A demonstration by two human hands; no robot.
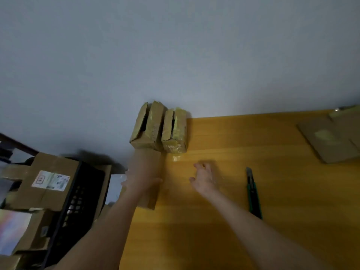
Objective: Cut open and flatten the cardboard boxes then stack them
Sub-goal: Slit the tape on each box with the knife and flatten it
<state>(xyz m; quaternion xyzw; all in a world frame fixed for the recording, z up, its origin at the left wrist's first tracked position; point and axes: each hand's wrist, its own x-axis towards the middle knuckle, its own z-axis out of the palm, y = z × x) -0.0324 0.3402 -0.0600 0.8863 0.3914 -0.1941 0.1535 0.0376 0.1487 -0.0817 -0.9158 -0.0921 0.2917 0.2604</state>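
Yellow wooden table (214,137) meets a plain grey wall (175,55). Beside it, a black crate (78,191) holds cartons; one white label (51,180) is too blurred to read. At the table's far-left corner stand an open brown box (148,127) and a tape-wrapped box (175,131), side by side. The left hand (142,182) grips a third box (148,162) at the table edge. The right hand (204,176) hovers with fingers spread, near a green utility knife (253,193). Flattened cardboard (329,139) lies far right.
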